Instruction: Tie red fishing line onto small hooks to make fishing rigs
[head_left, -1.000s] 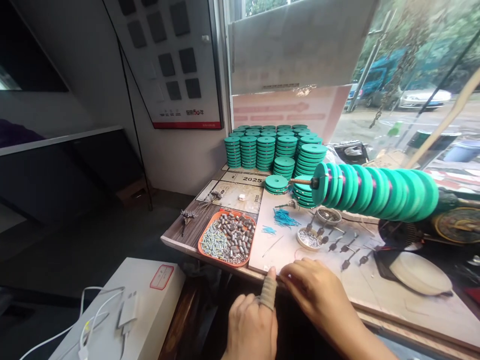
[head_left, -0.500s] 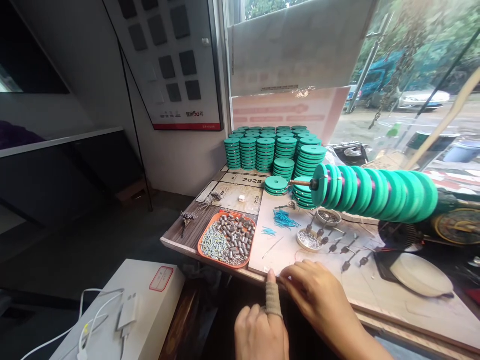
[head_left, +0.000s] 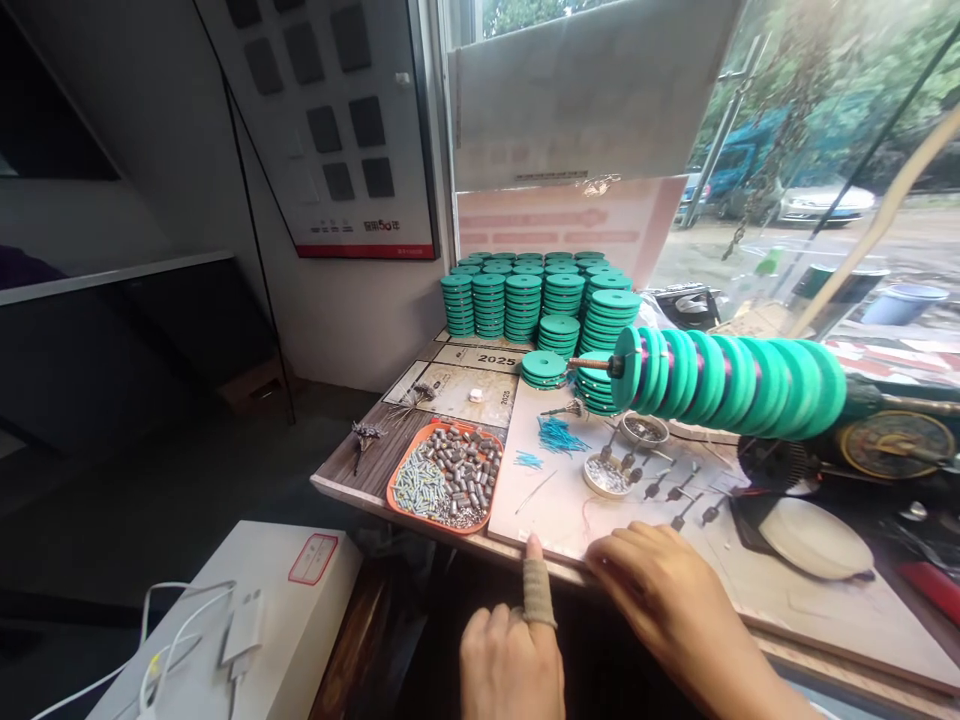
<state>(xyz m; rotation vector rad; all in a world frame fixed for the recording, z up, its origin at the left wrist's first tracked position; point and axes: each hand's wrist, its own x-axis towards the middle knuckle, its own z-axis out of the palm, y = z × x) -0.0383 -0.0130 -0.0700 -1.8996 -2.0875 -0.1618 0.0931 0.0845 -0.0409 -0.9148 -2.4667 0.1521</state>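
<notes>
My left hand (head_left: 514,660) is at the front edge of the pale work board (head_left: 517,505), three fingers curled and the index finger stretched forward. A beige wrap (head_left: 538,592) covers that finger, whose tip rests at the board's edge. To its right, my right hand (head_left: 664,590) has thumb and fingertips pinched together over the same edge. Whatever either hand holds is hidden or too small to make out. A fine reddish thread (head_left: 587,513) lies just beyond the right fingertips. Farther in are blue sticks (head_left: 559,435) and a round dish of small pale pieces (head_left: 607,475).
An orange tray (head_left: 391,500) of metal cylinders and small pale tubes sits left of the board. Green spools (head_left: 525,285) stand stacked behind; more fill a horizontal spindle (head_left: 727,385) at right. Several small dark-headed tools (head_left: 682,485) lie on the board. A white box (head_left: 300,620) stands lower left.
My right hand has moved right along the board's edge, widening the gap to my left index finger. The left hand stays at the edge. The view has shifted slightly.
</notes>
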